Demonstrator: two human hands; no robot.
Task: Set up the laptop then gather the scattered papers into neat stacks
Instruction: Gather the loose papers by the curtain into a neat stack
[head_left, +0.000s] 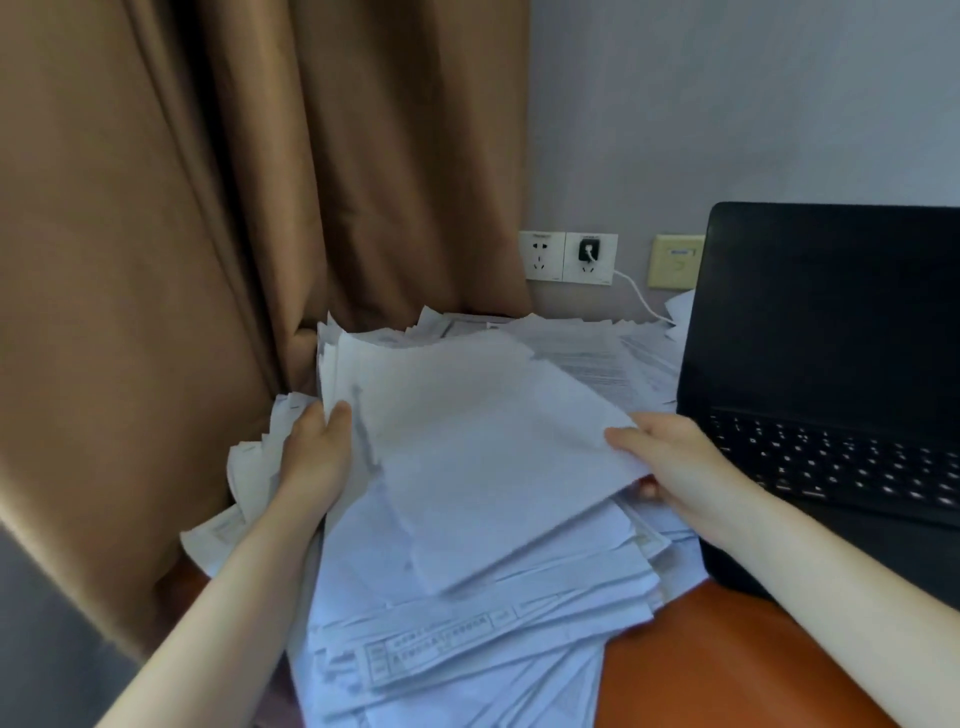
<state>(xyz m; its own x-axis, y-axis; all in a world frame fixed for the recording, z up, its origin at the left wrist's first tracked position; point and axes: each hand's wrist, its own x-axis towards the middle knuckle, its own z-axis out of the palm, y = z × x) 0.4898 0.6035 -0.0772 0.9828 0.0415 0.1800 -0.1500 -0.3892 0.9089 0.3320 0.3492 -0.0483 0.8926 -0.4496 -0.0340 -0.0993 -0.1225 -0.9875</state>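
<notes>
A bundle of white sheets (478, 441) is lifted a little above a wide, untidy heap of printed papers (467, 639) on the orange-brown table. My left hand (311, 457) grips the bundle's left edge, thumb on top. My right hand (670, 467) pinches its right corner, thumb on top and fingers underneath. A black laptop (831, 364) stands open at the right with a dark screen, its base lying on the table beside the heap.
A brown curtain (208, 260) hangs along the left and touches the papers. Wall sockets (569, 257) sit behind the heap, one with a black plug and a white cable (641, 299) running towards the laptop. Bare table (727, 665) shows at the lower right.
</notes>
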